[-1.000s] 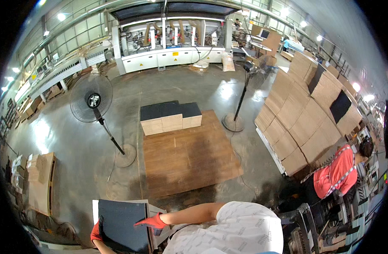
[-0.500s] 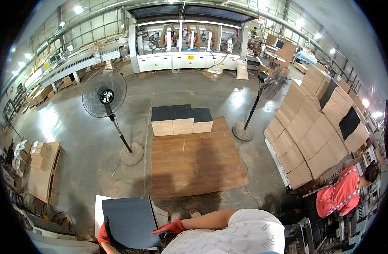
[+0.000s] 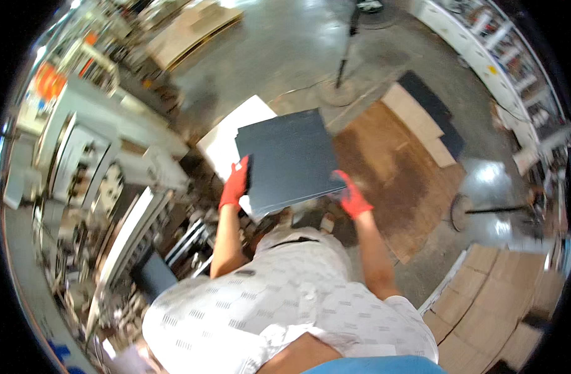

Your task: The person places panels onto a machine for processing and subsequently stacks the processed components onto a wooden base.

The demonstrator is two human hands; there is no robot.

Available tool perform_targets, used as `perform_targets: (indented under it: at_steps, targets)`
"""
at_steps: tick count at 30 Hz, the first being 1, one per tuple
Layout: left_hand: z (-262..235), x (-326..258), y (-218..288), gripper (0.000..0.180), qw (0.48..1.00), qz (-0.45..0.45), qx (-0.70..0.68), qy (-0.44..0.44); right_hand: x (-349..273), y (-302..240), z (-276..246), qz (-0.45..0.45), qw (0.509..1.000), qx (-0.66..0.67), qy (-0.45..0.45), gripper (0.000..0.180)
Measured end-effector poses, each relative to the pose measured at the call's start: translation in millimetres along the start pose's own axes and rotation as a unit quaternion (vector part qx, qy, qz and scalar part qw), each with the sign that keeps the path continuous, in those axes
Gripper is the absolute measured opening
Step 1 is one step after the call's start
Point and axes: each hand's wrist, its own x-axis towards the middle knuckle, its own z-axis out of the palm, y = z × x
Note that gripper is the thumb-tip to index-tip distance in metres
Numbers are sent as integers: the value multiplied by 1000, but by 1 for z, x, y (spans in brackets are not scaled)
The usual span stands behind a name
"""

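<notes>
A dark grey square panel (image 3: 288, 159) is in front of my body, seemingly with thin layers along its near edge, so it may be a few panels. My left hand (image 3: 235, 184), in a red glove, grips its left edge near the close corner. At the right-hand corner my right hand (image 3: 354, 196), also red-gloved and a little blurred, closes on the edge with dark fingertips over it. A white board (image 3: 235, 129) shows from beneath the panel's far left side. Whether the panel rests on anything is hidden.
Machinery with a white housing (image 3: 126, 230) stands close on my left. To the right lies a brown board (image 3: 385, 206) bearing a row of dark-topped panel stacks (image 3: 413, 121). Fan stands (image 3: 342, 75) rise from the floor, with a cable (image 3: 298, 91) nearby. Wrapped stacks (image 3: 485, 299) fill the lower right.
My view has turned to the left and down toward my body. Both hands are now on opposite sides of the panel; before, my right hand lay at its right edge, fingers pointing across.
</notes>
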Motion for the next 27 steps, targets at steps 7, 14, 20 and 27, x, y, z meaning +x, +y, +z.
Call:
perform_targets:
  at_steps: [7, 14, 20, 27]
  targets:
    - [-25, 12, 77, 84, 940, 33, 172, 294, 11, 37, 13, 142, 853, 471, 175, 42]
    - [-33, 151, 122, 98, 986, 70, 114, -98, 4, 71, 60, 168, 804, 537, 192, 39]
    - [24, 244, 161, 62, 891, 50, 159, -422, 18, 86, 51, 86, 953, 184, 226, 30]
    - [-44, 226, 104, 41, 922, 275, 3, -273, 59, -48, 61, -94, 954, -76, 274, 49]
